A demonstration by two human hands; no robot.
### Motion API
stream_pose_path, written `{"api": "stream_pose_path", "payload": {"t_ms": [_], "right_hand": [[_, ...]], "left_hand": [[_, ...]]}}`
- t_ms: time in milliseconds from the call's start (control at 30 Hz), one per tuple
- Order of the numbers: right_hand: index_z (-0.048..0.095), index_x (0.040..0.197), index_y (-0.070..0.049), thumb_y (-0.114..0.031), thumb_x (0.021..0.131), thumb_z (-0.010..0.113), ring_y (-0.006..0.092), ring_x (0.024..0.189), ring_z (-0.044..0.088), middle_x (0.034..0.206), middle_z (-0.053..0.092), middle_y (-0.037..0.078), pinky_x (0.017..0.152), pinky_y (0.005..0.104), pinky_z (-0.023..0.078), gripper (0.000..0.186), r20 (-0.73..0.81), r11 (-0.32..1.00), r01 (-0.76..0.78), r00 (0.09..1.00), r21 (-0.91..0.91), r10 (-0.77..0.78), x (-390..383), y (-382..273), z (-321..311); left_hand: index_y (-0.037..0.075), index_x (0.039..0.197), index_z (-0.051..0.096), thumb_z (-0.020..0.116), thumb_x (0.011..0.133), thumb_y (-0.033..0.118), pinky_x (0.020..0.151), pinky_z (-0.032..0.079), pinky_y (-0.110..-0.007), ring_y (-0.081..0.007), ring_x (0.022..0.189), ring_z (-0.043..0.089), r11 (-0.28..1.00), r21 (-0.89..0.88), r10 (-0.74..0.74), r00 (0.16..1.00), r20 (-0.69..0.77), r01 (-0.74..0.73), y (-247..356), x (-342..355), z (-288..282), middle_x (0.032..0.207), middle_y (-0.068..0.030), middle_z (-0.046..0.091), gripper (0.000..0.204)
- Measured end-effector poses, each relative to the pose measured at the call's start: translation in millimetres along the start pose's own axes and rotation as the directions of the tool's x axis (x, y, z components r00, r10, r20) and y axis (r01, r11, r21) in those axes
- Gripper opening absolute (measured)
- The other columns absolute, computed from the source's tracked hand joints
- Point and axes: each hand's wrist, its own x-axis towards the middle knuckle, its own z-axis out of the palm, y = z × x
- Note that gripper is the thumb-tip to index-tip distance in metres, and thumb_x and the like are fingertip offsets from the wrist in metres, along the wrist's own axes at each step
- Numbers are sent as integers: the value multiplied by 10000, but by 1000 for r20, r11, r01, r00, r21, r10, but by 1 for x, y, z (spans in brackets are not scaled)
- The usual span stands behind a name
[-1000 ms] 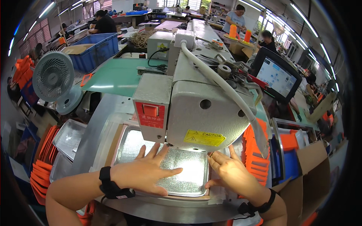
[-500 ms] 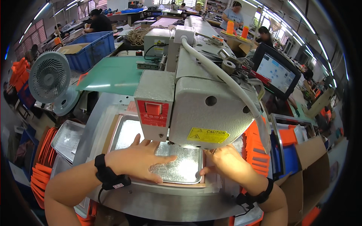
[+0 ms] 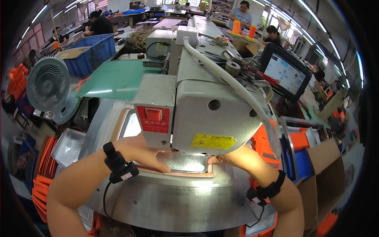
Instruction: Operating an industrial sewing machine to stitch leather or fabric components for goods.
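Note:
A shallow silver metal tray [image 3: 182, 162] lies in a thin pinkish-brown frame [image 3: 189, 174] on the metal machine table, partly beneath the sewing machine head [image 3: 215, 114]. My left hand [image 3: 144, 153] lies over the tray's left part, palm down, thumb stretched along its near side and apart from the other fingers. The machine's box hides some of those fingertips. At the tray's near right corner, my right hand [image 3: 227, 156] has its thumb against the edge; its other fingers are hidden behind the machine head. Both wrists wear black straps with small modules.
Left stand a fan [image 3: 48, 84], a blue crate [image 3: 89, 55], another silver tray [image 3: 69, 147] and stacked orange pieces [image 3: 42, 189]. Right are a screen [image 3: 285, 75], orange pieces [image 3: 263, 148] and a cardboard box [image 3: 325, 177]. A green sheet [image 3: 118, 77] lies behind the table; people work farther back.
The tray and its frame have slid away from me, farther under the machine head. Both hands have moved forward with them, and the left fingers have gone partly out of sight.

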Motion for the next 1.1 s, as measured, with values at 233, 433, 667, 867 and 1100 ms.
{"api": "stream_pose_path", "payload": {"t_ms": [233, 433, 667, 867, 1100], "right_hand": [[535, 1300, -36, -454, 738, 811, 356, 1010, 648, 1132, 655, 159, 873, 409, 532, 753, 108, 979, -205, 973, -17, 206, -5, 23, -2], [435, 1441, -29, -452, 767, 796, 390, 1097, 627, 1248, 619, 189, 941, 414, 526, 874, 177, 955, -290, 938, -66, 297, -13, 30, -12], [460, 1404, -16, -589, 732, 748, 391, 1178, 570, 1170, 616, 186, 1064, 575, 385, 929, 199, 977, -52, 976, -208, 94, -24, 46, -23], [495, 1355, -16, -693, 772, 644, 402, 1110, 584, 1089, 605, 179, 1026, 674, 364, 906, 218, 969, -87, 966, -230, 138, -34, 64, -14], [560, 1361, -67, -344, 778, 825, 430, 1385, 367, 1433, 487, 233, 1158, 490, 287, 698, 232, 973, -159, 953, -168, 195, -27, 42, -26]], "left_hand": [[33, 1094, 708, 927, 654, 391, 757, 543, -286, -168, 883, 688, 970, -176, -185, 979, -85, 168, 36, -3, -21, 975, -85, 722, 608], [19, 1266, 641, 865, 737, 415, 902, 500, -329, -237, 1053, 650, 941, -281, -213, 976, -50, 191, 27, 4, -5, 1134, -144, 693, 698], [45, 1189, 699, 911, 710, 259, 874, 547, -291, -192, 1005, 687, 874, -482, -156, 976, -148, 67, 41, 14, 7, 1138, -100, 722, 566], [47, 1192, 695, 919, 699, 271, 886, 540, -302, -199, 1031, 679, 905, -404, -197, 973, -122, 133, 40, 21, 11, 1155, -105, 713, 586], [51, 1197, 689, 927, 685, 320, 914, 534, -318, -211, 1058, 671, 933, -322, -223, 962, -157, 164, 49, 19, 8, 1164, -114, 709, 626]]}}
